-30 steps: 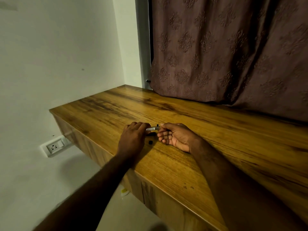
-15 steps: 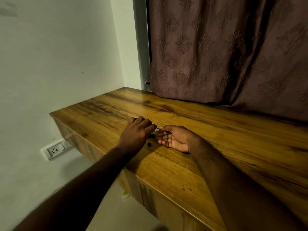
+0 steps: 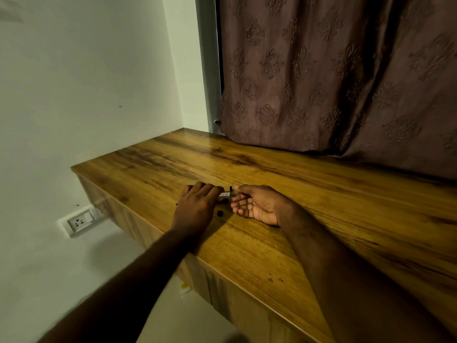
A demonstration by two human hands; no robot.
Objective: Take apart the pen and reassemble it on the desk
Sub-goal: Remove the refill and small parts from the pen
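Mid-frame, one pen barrel spans between both hands just above the wooden surface: left hand pinches its left end, right hand, palm up, pinches the right. One small black piece lies on the surface just below it, between the hands.

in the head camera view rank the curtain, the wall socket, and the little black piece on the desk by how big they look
1. curtain
2. wall socket
3. little black piece
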